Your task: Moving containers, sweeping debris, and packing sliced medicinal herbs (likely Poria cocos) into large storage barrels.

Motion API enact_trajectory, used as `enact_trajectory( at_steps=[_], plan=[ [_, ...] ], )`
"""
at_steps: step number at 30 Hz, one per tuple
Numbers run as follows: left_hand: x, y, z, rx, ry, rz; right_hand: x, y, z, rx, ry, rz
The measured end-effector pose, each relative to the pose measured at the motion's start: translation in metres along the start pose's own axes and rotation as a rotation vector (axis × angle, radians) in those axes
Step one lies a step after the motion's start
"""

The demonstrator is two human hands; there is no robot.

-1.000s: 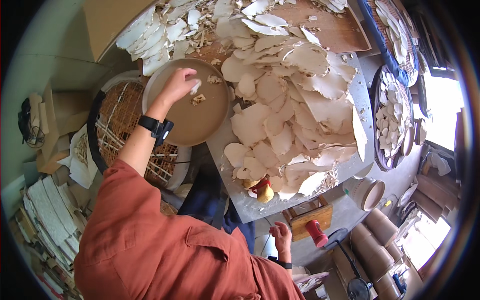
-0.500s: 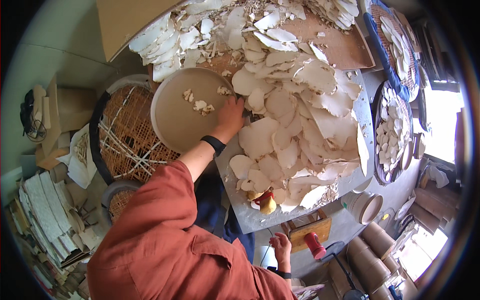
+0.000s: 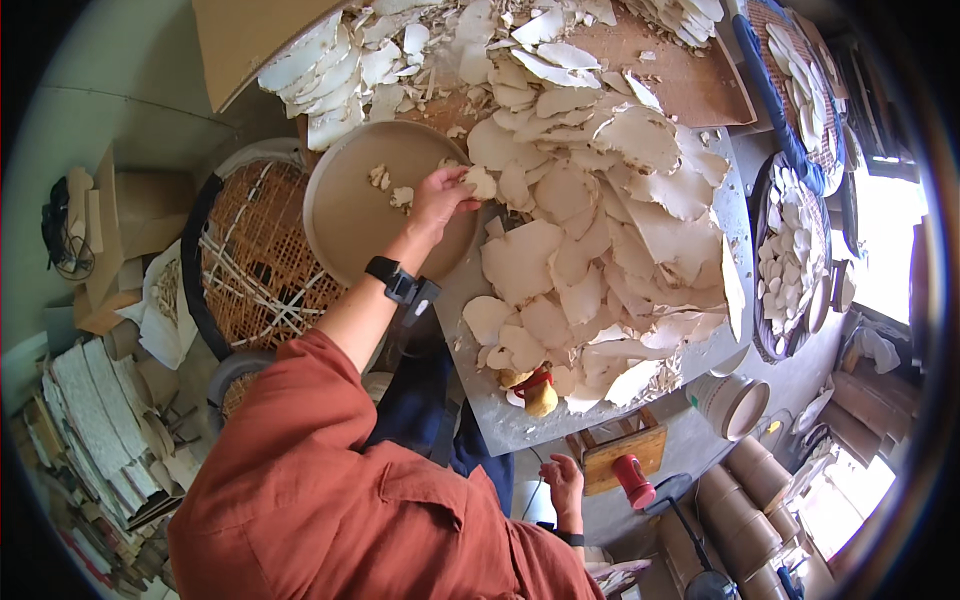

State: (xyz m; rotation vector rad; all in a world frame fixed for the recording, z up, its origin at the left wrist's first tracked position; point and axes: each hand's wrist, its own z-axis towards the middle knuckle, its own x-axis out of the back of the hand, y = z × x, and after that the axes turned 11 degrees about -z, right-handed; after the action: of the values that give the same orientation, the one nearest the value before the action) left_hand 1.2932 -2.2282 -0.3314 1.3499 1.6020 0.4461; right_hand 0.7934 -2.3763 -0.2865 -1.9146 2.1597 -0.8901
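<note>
My left hand [image 3: 440,207] pinches a small pale, thin dried slice [image 3: 481,182] between thumb and fingers. It hovers over the right side of a round, shallow beige tub [image 3: 345,255], where a few small crumbly pieces [image 3: 379,177] lie. Just right of that hand spreads a big heap of thin off-white slices [image 3: 570,250] with browned, ragged edges, piled on a grey metal table [image 3: 500,425]. My right hand [image 3: 564,485] is held low, off the table's near edge, fingers loosely bent and apart, with nothing seen in it.
A yellow and red object [image 3: 538,394] sits at the heap's near edge. Beside the table stand a wooden stool [image 3: 625,460], a red cylinder [image 3: 632,481] and a white bucket [image 3: 735,405]. Woven trays flank both sides; more slices cover a brown board [image 3: 690,85] behind.
My left hand has lifted from the tub's right edge beside the heap and moved slightly up and left, wrist turned, now showing a slice in its fingers. My right hand stays about where it was.
</note>
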Motion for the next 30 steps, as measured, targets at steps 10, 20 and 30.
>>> enact_trajectory(
  at_steps=[10,20,30],
  plan=[
    [-0.057,0.02,-0.042,0.149,-0.328,0.102,0.006,-0.014,0.009,0.011,0.006,-0.079],
    [-0.167,0.01,-0.037,-0.586,-0.486,0.671,0.013,-0.006,-0.008,0.029,0.061,-0.015],
    [-0.201,-0.048,0.012,-0.617,-0.344,1.235,0.003,0.012,-0.027,-0.032,0.063,0.082]
  ],
)
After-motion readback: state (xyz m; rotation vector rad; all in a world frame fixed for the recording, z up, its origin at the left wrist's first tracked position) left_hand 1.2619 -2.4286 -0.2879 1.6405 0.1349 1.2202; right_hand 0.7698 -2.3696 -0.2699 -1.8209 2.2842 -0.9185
